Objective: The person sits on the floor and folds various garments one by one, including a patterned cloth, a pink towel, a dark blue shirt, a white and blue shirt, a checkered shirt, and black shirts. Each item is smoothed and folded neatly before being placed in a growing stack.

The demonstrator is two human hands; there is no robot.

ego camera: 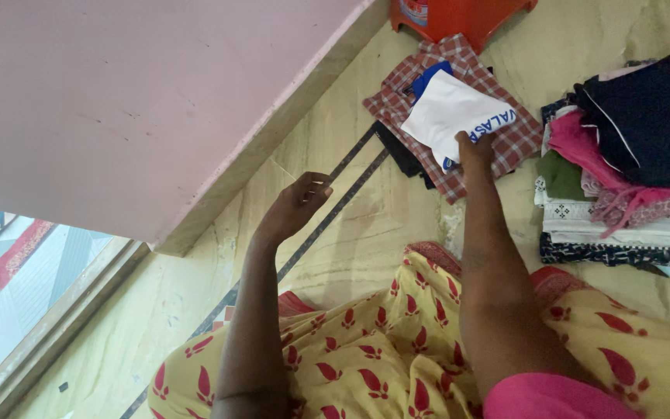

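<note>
White folded garment (450,112): lies on a checked shirt (505,143) on the floor (350,248), long axis diagonal, running from lower left up to right. Right hand (476,149): fingers pinched on its near edge. Left hand (298,206): fingers loosely curled, holding nothing, above floor. Stack of folded clothes (622,194): just beside.

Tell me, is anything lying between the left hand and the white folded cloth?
Nothing visible. Between the left hand and the white cloth there is only bare floor. The right hand already touches the cloth, which lies on a checked shirt.
</note>
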